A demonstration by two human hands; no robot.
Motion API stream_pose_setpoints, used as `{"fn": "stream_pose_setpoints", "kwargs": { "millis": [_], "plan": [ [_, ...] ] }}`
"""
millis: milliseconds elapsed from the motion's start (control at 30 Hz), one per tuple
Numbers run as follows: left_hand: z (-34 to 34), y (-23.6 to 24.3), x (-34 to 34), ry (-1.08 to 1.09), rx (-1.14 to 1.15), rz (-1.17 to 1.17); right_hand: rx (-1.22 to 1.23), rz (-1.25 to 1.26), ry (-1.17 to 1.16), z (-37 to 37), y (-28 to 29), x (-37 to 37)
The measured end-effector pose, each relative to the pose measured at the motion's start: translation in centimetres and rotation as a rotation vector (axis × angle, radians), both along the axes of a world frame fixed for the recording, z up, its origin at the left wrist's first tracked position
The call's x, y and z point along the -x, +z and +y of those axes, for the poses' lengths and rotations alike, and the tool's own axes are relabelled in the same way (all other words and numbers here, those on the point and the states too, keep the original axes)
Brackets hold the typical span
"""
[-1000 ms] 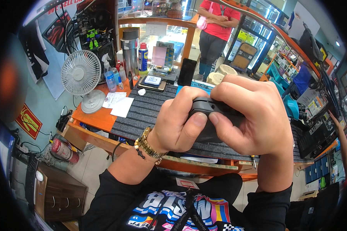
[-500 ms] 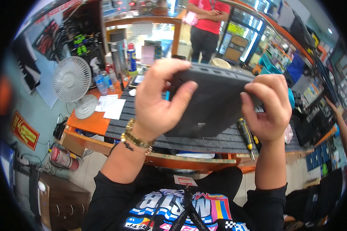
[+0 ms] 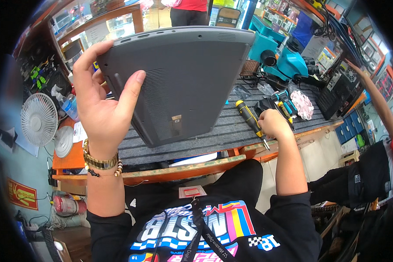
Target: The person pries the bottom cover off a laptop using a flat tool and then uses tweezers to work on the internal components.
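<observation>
Left grip (image 3: 98,102) pinches a laptop (image 3: 183,83) hiding some mat (image 3: 230,127); right grip (image 3: 274,124), curled by a screwdriver (image 3: 248,116), has an unclear hold.

Laptop (image 3: 179,98): matt grey casing, smooth, finely ridged at vent. Mat (image 3: 231,124): cloth-like, ribbed, rough. Drawer front (image 3: 183,171): wood, edge worn. Screwdriver (image 3: 248,117): plastic-looking handle, shiny metal shaft. Watch (image 3: 101,163): glossy gold-toned metal. Microscope (image 3: 292,61): smooth teal, slight sheen. Shirt (image 3: 288,222): cloth, matt.
</observation>
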State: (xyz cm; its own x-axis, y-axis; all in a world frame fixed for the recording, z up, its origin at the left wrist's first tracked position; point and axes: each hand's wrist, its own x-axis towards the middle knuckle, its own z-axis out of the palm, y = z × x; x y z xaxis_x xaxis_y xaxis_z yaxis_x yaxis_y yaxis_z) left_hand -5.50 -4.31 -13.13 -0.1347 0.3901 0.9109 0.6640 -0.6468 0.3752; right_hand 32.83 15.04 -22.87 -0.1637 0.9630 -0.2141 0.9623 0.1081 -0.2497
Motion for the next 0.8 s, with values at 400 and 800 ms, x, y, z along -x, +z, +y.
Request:
{"fn": "stream_pose_setpoints", "kwargs": {
  "millis": [400,800],
  "plan": [
    [0.8,-0.1,-0.5,0.041,-0.114,-0.002,-0.076,-0.078,0.139,2.0,-1.3,-0.6],
    [0.8,-0.2,-1.1,0.048,-0.083,-0.04,-0.222,0.013,0.178,-4.1,-5.1,3.4]
  ]
}}
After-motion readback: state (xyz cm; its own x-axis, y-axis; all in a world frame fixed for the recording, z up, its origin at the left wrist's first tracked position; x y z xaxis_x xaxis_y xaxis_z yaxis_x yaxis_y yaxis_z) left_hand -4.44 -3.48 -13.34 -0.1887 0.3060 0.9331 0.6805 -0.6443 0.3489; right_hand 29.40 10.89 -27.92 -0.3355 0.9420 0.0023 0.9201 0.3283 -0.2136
